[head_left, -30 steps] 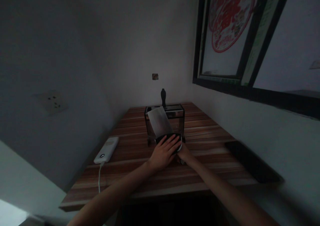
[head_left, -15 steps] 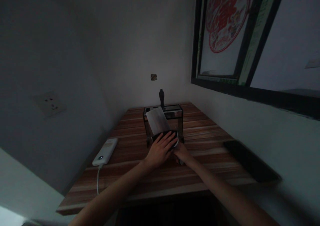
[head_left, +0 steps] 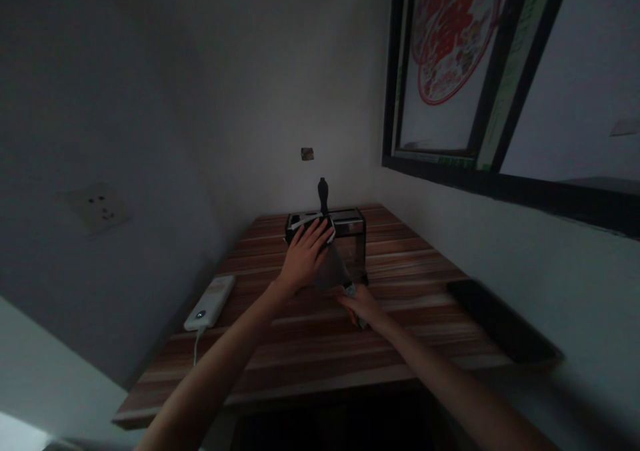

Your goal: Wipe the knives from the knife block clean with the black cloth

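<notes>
A knife holder (head_left: 354,248) with a dark frame and see-through sides stands on the striped wooden bench (head_left: 270,361), toward its far part. One black knife handle (head_left: 323,195) rises upright from the holder's top; what else the holder contains is hard to tell in the dim light.

In front of the holder, the person's right hand (head_left: 364,304) is closed round the grip of a cleaver (head_left: 331,271), whose broad blade slants up and to the left. The left hand (head_left: 301,259) grips a white-edged black pad (head_left: 293,231) over the blade's far part — its thumb is hidden behind the fingers. Blade and pad overlap the holder in this view; whether they touch it cannot be told.

The near edge of the bench runs beneath both forearms. A white power bank (head_left: 211,302) with a plugged-in cable (head_left: 195,350) lies along the left edge, and a flat dark slab (head_left: 500,318) lies along the right. Striped wood shows on both sides of the hands — between them and the power bank, and between them and the slab.
</notes>
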Demonstrator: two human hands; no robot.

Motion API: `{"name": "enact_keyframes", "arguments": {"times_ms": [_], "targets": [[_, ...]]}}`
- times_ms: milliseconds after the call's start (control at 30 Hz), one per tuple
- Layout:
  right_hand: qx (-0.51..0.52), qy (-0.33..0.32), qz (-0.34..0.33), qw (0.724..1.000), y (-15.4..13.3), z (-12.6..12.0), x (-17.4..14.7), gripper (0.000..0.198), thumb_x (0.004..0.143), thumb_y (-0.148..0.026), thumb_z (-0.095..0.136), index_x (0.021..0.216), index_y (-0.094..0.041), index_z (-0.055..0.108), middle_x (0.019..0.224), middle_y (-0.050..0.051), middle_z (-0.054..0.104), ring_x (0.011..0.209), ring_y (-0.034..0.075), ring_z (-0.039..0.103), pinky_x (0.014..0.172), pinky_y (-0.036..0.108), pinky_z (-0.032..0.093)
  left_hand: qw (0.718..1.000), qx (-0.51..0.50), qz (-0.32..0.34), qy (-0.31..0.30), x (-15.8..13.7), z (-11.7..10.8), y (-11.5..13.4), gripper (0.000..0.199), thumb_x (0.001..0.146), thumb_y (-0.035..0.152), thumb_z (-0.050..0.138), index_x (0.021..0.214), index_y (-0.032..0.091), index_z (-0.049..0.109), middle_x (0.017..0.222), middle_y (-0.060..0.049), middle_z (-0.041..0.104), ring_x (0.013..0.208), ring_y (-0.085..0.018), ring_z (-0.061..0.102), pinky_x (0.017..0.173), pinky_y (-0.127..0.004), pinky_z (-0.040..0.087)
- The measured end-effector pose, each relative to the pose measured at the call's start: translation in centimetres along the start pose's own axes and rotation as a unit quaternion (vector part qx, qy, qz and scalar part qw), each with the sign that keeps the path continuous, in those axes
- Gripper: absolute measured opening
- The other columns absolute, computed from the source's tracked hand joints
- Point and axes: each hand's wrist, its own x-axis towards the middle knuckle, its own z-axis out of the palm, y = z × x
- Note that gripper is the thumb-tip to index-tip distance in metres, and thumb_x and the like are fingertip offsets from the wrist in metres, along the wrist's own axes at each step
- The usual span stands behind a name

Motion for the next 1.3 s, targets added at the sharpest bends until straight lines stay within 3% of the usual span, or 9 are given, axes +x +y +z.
{"name": "enact_keyframes", "arguments": {"times_ms": [400, 767, 1000, 1300], "targets": [[0.0, -0.004, -0.005, 1.0, 0.5, 0.0, 0.3, 0.031, 0.065, -0.039, 0.055, 0.047, -0.02, 0.039, 0.031, -0.008, 0.04, 0.025, 0.007, 0.038, 0.027, 0.018, 0.029, 0.996, -0.03, -0.064, 0.05, 2.0, -0.1, -1.0, 0.042, 0.091, 0.027, 0.032, 0.133, 0.024, 0.035, 0.142, -0.003, 0.034, 0.133, -0.016, 0.025, 0.11, -0.042, 0.017], [-0.011, -0.008, -0.012, 1.0, -0.3, -0.1, -0.1, 0.031, 0.066, -0.037, 0.055, 0.045, -0.019, 0.039, 0.03, -0.007, 0.04, 0.026, 0.006, 0.039, 0.028, 0.016, 0.029, 0.998, -0.025, -0.039, 0.046, 1.6, -0.2, -1.1, 0.043, 0.091, 0.027, 0.032, 0.134, 0.023, 0.034, 0.142, -0.004, 0.033, 0.134, -0.017, 0.022, 0.11, -0.043, 0.017], [-0.025, -0.015, -0.022, 0.999, 0.3, -0.1, 0.2, 0.037, 0.068, -0.038, 0.053, 0.04, -0.019, 0.038, 0.029, -0.005, 0.041, 0.026, 0.007, 0.04, 0.029, 0.017, 0.028, 0.999, -0.01, -0.018, 0.027, 0.1, 0.3, -0.3, 0.045, 0.091, 0.025, 0.034, 0.136, 0.024, 0.031, 0.143, -0.004, 0.033, 0.135, -0.018, 0.019, 0.11, -0.044, 0.016], [-0.024, -0.006, 0.001, 1.0, -0.2, 0.0, 0.0, 0.03, 0.065, -0.038, 0.052, 0.044, -0.02, 0.04, 0.03, -0.005, 0.042, 0.026, 0.008, 0.04, 0.028, 0.018, 0.03, 0.999, -0.008, 0.04, -0.036, -3.6, 1.8, 2.8, 0.048, 0.089, 0.026, 0.039, 0.136, 0.022, 0.031, 0.144, -0.003, 0.03, 0.135, -0.019, 0.019, 0.11, -0.043, 0.016]]}}
